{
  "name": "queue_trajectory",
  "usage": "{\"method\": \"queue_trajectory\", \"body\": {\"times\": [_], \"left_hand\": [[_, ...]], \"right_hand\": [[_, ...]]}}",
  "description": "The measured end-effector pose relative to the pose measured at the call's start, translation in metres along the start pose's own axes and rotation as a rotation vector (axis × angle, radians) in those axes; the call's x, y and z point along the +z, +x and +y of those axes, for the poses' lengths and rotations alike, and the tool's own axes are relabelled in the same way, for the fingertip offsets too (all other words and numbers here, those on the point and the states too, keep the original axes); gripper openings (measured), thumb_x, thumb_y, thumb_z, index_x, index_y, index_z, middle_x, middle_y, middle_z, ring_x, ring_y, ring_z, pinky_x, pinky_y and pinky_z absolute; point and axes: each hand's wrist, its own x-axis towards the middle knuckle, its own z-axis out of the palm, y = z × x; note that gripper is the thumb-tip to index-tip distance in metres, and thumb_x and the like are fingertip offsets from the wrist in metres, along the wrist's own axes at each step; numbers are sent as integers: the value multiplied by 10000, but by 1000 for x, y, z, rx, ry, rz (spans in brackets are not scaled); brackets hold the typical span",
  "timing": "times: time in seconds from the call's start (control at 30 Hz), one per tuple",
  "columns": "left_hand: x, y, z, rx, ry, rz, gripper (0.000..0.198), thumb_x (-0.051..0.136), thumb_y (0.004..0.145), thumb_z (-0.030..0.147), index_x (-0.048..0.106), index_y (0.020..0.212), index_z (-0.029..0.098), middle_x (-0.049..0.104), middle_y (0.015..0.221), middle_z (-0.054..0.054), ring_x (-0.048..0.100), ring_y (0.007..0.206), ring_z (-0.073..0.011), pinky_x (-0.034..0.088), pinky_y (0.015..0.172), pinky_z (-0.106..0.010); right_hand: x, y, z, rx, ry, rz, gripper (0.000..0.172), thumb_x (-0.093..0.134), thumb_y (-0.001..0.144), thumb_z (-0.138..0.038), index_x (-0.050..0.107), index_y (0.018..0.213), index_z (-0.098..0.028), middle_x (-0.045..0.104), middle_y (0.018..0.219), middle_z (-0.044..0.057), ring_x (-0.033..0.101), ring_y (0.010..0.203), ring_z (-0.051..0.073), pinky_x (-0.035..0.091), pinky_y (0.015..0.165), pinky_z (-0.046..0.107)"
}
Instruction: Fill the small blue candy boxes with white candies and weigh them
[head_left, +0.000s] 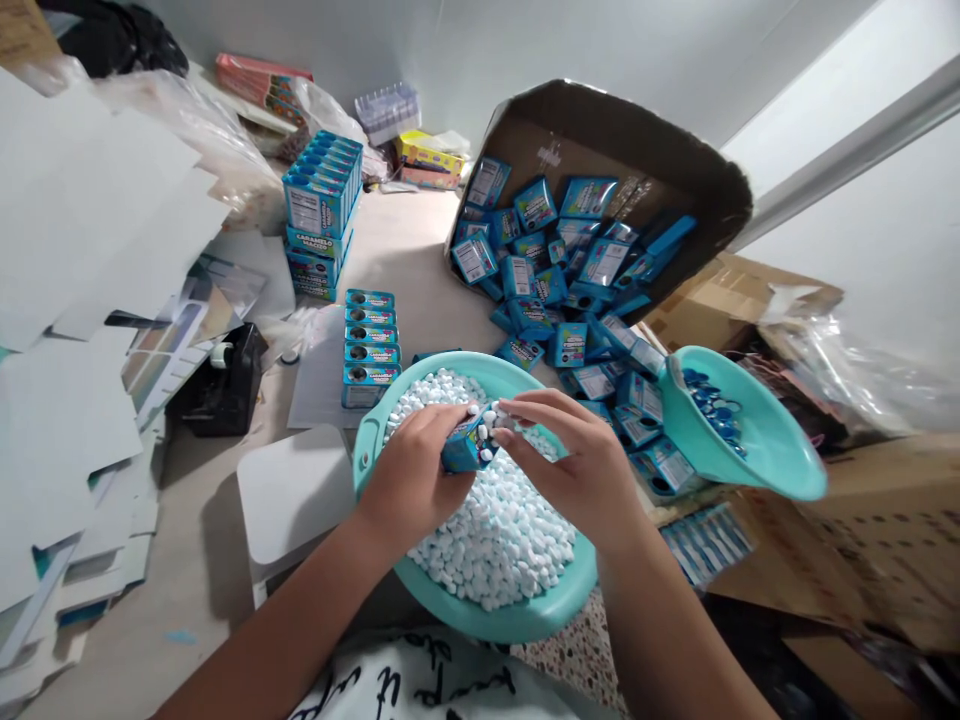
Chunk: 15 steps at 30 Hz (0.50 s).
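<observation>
My left hand is closed around a small blue candy box, tilted above a large turquoise basin. White candies fill the basin in a heap. More of them show at the box's open end. At that end my right hand has its thumb and fingers bent around white candies, touching the box's mouth. A row of several blue boxes labelled "Caramelo Macizo" stands just beyond the basin on the left.
Stacked blue boxes stand at the back left. A tipped cardboard carton spills many blue boxes behind the basin. On the right, a turquoise bowl holds small blue pieces. White card sheets, a tape dispenser and a white stand are at left.
</observation>
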Motion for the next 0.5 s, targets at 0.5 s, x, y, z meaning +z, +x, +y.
{"method": "queue_trajectory", "body": {"times": [0.5], "left_hand": [[0, -1, 2, -14, 26, -23, 579, 600, 740, 99, 581, 1317, 149, 663, 1294, -150, 612, 1235, -319, 481, 1082, -473]], "right_hand": [[5, 8, 10, 2, 62, 18, 48, 719, 888, -268, 758, 908, -248, 755, 910, 55, 722, 791, 187, 591, 735, 323]]}}
